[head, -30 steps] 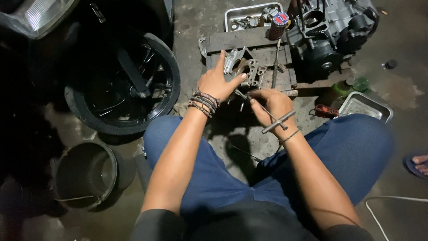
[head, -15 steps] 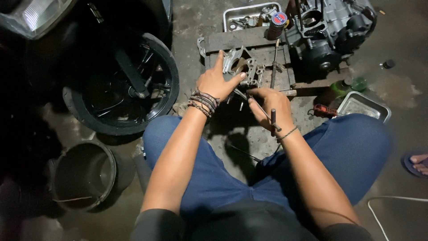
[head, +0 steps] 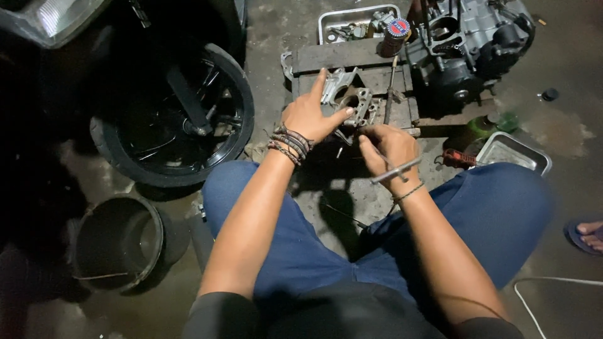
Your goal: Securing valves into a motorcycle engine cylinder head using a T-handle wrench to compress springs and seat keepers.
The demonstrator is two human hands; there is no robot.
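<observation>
A grey metal engine part (head: 353, 103) lies on a dark wooden board (head: 326, 59) on the concrete floor in front of me. My left hand (head: 311, 114), with braided bands at the wrist, rests on the part's left side with fingers spread, holding it down. Just to the right, my right hand (head: 388, 145) is closed around a thin T-handle metal tool (head: 396, 170); its crossbar sticks out over the wrist and its shaft points toward the part. My knees in blue trousers flank the work.
A black wheel with tyre (head: 173, 113) lies at left, a dark bucket (head: 119, 242) at lower left. A motorcycle engine (head: 468, 44) stands at upper right beside a tray of small parts (head: 352, 22). A metal tray (head: 514, 152) and red-handled tool (head: 457, 158) sit right. Another person's foot (head: 587, 232) shows at right edge.
My right hand has turned the T-handle tool: its crossbar swung from slanted to nearly upright and back to slanted. My left hand stayed pressed on the metal part.
</observation>
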